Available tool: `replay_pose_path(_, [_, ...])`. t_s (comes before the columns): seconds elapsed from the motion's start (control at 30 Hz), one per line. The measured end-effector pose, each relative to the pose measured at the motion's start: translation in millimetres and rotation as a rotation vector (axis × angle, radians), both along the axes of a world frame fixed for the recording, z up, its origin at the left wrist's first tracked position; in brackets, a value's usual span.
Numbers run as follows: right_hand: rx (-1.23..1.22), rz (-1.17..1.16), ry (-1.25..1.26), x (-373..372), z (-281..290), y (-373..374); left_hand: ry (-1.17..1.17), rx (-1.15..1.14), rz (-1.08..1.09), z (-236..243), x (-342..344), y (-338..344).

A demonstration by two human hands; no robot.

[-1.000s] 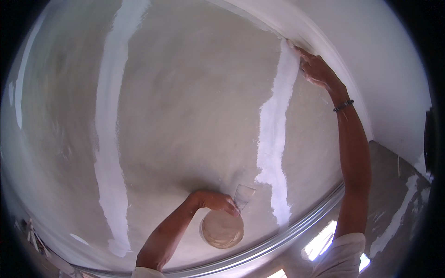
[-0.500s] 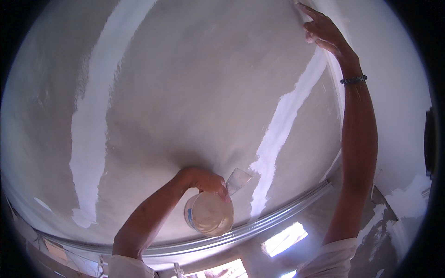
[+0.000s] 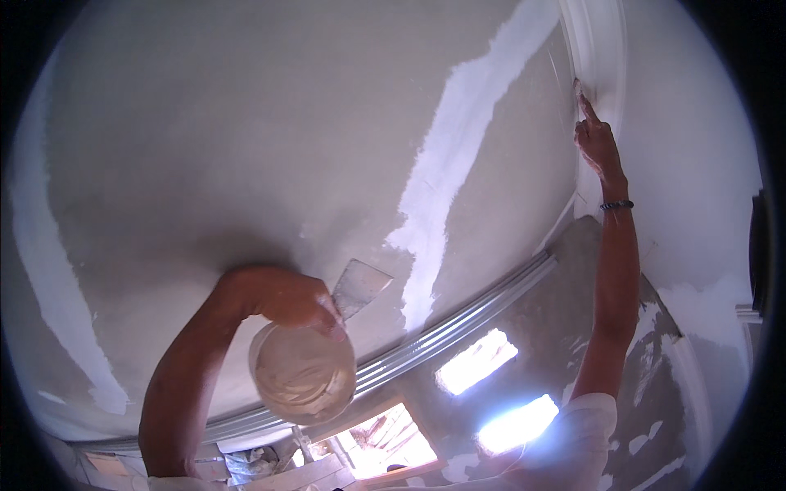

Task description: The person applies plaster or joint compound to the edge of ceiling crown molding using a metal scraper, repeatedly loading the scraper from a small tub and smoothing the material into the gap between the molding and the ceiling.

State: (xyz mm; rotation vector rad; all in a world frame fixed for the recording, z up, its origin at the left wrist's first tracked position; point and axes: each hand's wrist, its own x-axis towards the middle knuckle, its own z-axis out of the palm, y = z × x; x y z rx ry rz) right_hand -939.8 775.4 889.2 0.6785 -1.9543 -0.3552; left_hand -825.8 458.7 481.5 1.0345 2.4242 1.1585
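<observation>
My left hand (image 3: 304,301) grips the rim of a round tub (image 3: 301,376) of beige filler paste. A putty knife (image 3: 361,288) with a wide, smeared blade sticks out beside the same hand; its handle is hidden. Up at the right, my right hand (image 3: 598,147) has its index finger stretched out and the other fingers curled. The fingertip, with some pale paste about it, touches the edge of a white cornice moulding (image 3: 596,49) where it meets the grey board surface (image 3: 270,147). I see no tool in that hand.
White filled strips (image 3: 446,151) cross the grey board. A ribbed metal-looking rail (image 3: 458,327) runs along its lower edge. Below are bright openings (image 3: 477,362) in a grey wall (image 3: 565,303) and a larger framed opening (image 3: 393,442). A dark object (image 3: 759,254) is at the right edge.
The view has shifted, and more of the cornice shows. My right hand has come down along the cornice edge, finger still stretched. My left hand keeps the tub and putty knife.
</observation>
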Motion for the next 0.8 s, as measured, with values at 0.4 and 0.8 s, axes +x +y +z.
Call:
replay_pose_path(0.4, [-0.860, 0.224, -0.211, -107, -71, 204, -0.119, -0.098, 0.003, 11, -4, 8])
replay_pose_path(0.8, [-0.841, 0.593, -0.479, -140, -52, 209, -0.294, -0.032, -0.043, 30, -1, 11])
